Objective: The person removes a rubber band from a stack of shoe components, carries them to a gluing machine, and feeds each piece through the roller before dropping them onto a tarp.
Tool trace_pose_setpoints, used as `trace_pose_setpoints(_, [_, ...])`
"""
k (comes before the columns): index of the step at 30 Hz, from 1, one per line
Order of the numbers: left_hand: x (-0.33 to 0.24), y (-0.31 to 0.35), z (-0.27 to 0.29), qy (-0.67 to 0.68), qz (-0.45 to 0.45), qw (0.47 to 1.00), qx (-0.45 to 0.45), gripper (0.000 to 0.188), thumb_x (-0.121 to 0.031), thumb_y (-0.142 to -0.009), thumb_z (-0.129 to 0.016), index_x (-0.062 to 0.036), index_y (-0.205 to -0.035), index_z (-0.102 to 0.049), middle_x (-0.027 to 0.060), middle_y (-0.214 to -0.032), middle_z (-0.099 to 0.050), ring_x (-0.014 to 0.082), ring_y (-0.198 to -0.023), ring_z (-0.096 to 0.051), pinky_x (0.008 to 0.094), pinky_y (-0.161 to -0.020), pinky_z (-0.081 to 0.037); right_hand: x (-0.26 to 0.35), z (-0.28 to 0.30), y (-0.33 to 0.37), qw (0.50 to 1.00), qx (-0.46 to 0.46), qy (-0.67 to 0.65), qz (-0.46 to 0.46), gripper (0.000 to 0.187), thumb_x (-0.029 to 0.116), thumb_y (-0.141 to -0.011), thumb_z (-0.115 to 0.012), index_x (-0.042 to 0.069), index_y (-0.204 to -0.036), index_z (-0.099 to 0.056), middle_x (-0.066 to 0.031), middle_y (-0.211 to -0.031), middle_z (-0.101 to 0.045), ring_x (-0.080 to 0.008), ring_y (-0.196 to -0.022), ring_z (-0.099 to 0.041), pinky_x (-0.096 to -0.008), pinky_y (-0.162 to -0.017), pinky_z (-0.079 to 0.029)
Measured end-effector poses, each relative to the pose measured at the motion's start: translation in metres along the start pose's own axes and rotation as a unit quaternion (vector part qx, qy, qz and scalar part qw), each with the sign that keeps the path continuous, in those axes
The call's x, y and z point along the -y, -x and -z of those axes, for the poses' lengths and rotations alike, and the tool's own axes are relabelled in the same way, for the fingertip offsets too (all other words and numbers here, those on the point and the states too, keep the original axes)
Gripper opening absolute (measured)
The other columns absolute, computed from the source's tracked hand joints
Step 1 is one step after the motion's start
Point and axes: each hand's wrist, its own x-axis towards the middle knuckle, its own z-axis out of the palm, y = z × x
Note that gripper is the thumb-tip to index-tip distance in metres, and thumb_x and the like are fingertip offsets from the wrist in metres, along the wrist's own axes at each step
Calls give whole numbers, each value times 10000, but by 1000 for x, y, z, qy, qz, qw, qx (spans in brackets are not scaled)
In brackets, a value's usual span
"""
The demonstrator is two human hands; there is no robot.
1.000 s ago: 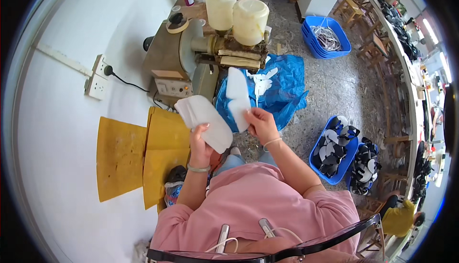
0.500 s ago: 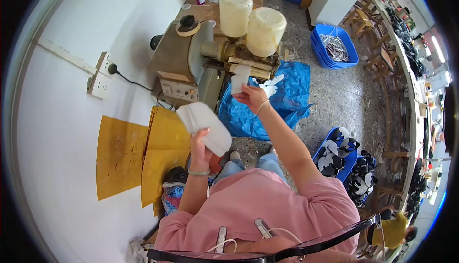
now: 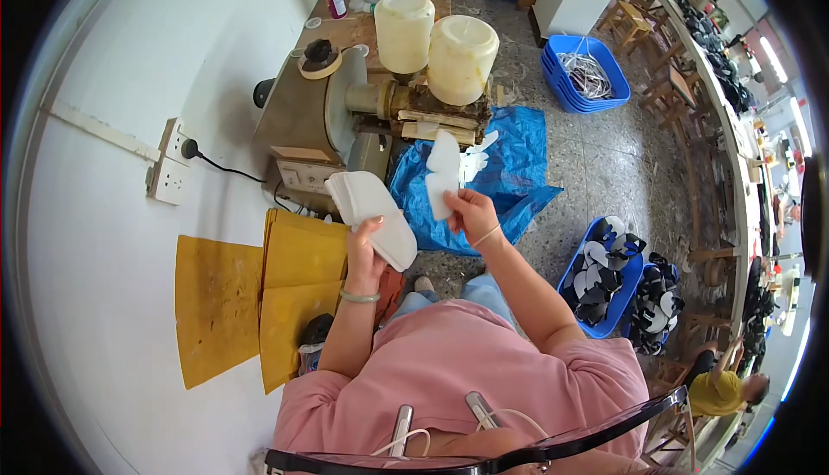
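Note:
My left hand [image 3: 366,255] grips a stack of white cut-out sheets [image 3: 376,212] with rounded corners, thumb on top. Between the thumb and fingers of my right hand [image 3: 473,213] is a single thin white piece [image 3: 443,168] with a notched, wavy edge. It points away from me, just in front of the rollers [image 3: 436,121] of a grey machine [image 3: 302,117]. Two cloudy plastic bottles [image 3: 464,53] stand upside down over the rollers. More white pieces [image 3: 473,164] lie below on a blue plastic sheet [image 3: 522,160], partly hidden by the held piece.
At left, yellow-brown boards [image 3: 302,289] lean on the wall below a socket [image 3: 168,168] with a plugged-in cord. Blue baskets [image 3: 617,302] with black and white pieces stand to the right. Farther off are stacked blue baskets [image 3: 553,78] and a long workbench [image 3: 734,121] with another person [image 3: 721,393].
My right hand has drawn back from the rollers toward me, bringing the white piece with it. The left hand still holds the stack. The whole view has shifted slightly.

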Motion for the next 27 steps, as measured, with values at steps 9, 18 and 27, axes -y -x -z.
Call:
trace_pose_setpoints(9, [-5, 17, 20, 25, -4, 999, -45, 469, -68, -751, -576, 63, -1177, -434, 185, -1004, -578, 271, -903, -608, 366, -775, -508, 3, -3, -60, 990, -89, -105, 14, 305, 213, -842, -640, -71, -933, -579, -90, -614, -591, -164, -510, -588, -256, -435, -462])
trace_pose_setpoints(18, [14, 1, 23, 46, 31, 996, -68, 341, -141, -800, -527, 50, -1082, -508, 126, -944, -593, 244, -836, -618, 357, -717, -518, -19, -46, 29, 972, 104, 208, 18, 215, 154, -837, -631, -45, -904, -590, -38, -619, -574, -84, -467, -528, -227, -401, -392])
trace_pose_setpoints(27, [-8, 15, 10, 14, -22, 998, -62, 424, -88, -775, -532, 77, -1153, -434, 158, -950, -568, 291, -888, -614, 386, -766, -517, -11, -18, -34, 999, -34, -2, 19, 250, 205, -863, -603, -42, -882, -562, -112, -618, -603, -166, -451, -574, -269, -421, -476])
